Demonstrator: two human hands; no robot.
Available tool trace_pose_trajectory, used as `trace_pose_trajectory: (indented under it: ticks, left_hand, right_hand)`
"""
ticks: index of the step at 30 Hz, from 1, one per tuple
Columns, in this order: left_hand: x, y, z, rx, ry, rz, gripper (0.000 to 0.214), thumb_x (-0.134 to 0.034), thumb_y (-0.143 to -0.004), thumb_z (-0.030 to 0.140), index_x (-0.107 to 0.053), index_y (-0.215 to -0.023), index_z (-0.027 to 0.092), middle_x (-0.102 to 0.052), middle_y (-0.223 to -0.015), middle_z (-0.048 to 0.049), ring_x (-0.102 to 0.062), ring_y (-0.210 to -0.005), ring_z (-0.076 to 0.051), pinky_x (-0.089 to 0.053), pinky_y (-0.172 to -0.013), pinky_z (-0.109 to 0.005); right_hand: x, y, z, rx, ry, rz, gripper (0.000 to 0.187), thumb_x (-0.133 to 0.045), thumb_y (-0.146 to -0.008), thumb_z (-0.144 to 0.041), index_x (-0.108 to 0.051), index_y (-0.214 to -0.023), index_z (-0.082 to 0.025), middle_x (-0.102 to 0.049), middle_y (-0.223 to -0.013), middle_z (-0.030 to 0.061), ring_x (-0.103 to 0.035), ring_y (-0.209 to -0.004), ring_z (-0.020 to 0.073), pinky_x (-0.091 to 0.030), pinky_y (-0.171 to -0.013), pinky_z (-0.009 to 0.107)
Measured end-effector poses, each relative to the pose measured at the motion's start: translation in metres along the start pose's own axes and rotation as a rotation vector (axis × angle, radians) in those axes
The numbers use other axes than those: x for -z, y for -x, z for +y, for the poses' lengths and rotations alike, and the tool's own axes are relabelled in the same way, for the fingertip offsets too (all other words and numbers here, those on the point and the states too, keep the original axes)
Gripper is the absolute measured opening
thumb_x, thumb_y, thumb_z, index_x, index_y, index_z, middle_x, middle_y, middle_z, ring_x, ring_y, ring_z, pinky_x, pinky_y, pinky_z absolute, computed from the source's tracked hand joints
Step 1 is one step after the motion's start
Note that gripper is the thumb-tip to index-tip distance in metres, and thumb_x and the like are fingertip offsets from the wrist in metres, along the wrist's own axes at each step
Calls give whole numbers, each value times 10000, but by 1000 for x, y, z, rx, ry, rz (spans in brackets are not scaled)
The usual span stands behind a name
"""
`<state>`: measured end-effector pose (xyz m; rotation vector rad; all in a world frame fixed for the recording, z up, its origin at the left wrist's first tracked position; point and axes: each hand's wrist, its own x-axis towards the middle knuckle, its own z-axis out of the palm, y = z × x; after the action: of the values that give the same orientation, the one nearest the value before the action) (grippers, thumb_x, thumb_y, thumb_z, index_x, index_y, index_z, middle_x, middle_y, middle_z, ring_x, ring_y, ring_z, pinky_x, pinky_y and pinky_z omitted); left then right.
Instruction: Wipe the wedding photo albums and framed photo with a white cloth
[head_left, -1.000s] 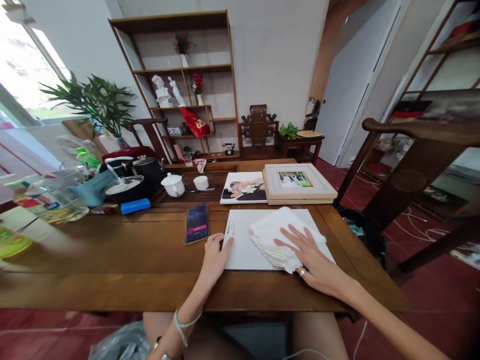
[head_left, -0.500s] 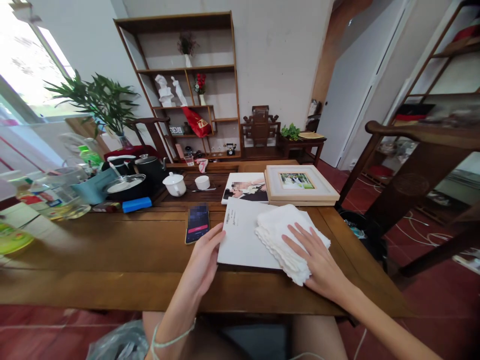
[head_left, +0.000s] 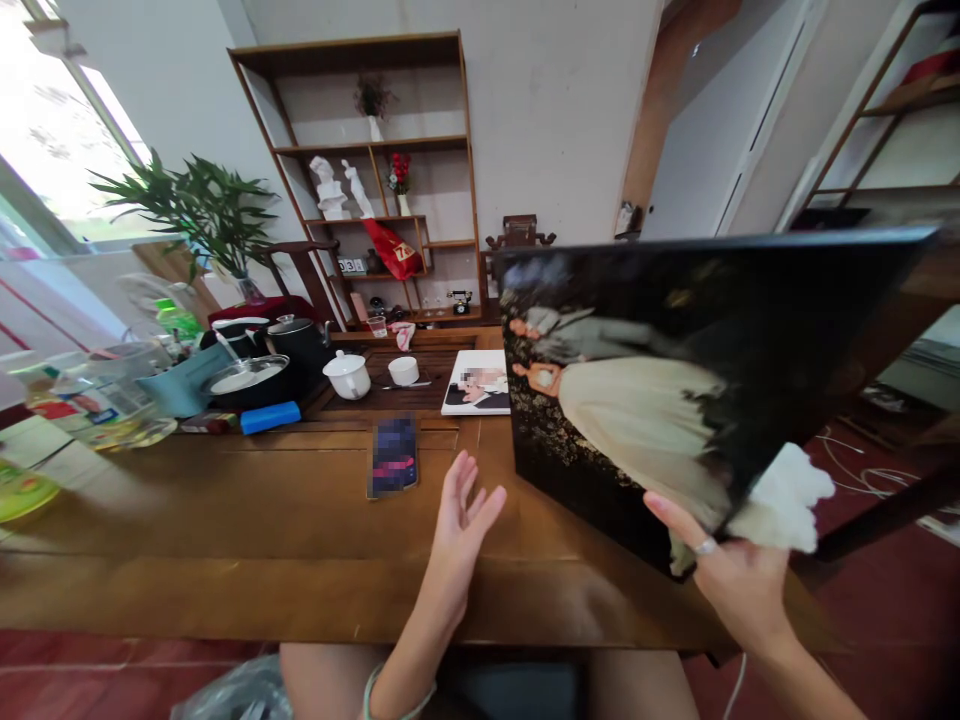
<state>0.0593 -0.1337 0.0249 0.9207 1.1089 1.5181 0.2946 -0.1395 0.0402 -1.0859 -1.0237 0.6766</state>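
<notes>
A large dark photo panel (head_left: 637, 390) with a wedding picture stands tilted up over the right part of the table, its picture side toward me. My right hand (head_left: 739, 580) grips its near edge, thumb on the picture, with a ring on one finger. A white cloth (head_left: 791, 500) pokes out behind the panel by the same hand. Left of the panel, my left hand (head_left: 465, 510) hovers over the table, fingers apart and holding nothing. Beyond it lies a smaller photo panel (head_left: 476, 385), partly hidden by the big one. The phone (head_left: 394, 455) rests left of my left hand.
On the wooden table (head_left: 225, 530) stand a white lidded bowl (head_left: 347, 376), a white cup (head_left: 403, 371), a blue block (head_left: 271, 416), a black kettle (head_left: 292, 345) and a lidded pan (head_left: 247, 380). Bottles (head_left: 90, 395) crowd the left side. A shelf unit (head_left: 375, 140) stands behind.
The panel has risen from flat on the table, turned from its white back to its picture side. My left hand has let go of it; the right hand has moved right, taking the cloth along.
</notes>
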Motion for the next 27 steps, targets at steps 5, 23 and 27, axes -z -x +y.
trace_pose_trajectory:
  ticks: [5,23,27]
  left_hand:
    - [0,30,-20,176,292,-197,690,-827,-648,334,-545,-1266,213,-649,-1197,-124,-647,-1060,-286,-534,-906,-418]
    - [10,74,-35,385,405,-58,617,-822,-637,318,-633,-1224,316,-726,-1116,-43,-620,-1153,-308,-459,-1062,-457]
    - [29,81,-27,394,381,-56,567,-791,-678,353,-628,-1222,350,-718,-1136,-29,-579,-1207,-306,-433,-1082,-459]
  right_hand:
    - [-14,-5,-21,-196,-283,35,604,-840,-552,-230,-633,-1119,-203,-738,-994,29,-671,-1008,255,-547,-913,370]
    - [1,-7,14,-575,-276,-248,463,-554,-825,-596,-694,-991,-188,-750,-876,96,-708,-872,305,-581,-784,459]
    - [38,-30,8,-147,58,-37,386,-604,-816,-509,-668,-1054,-212,-729,-990,83,-680,-951,299,-553,-848,449]
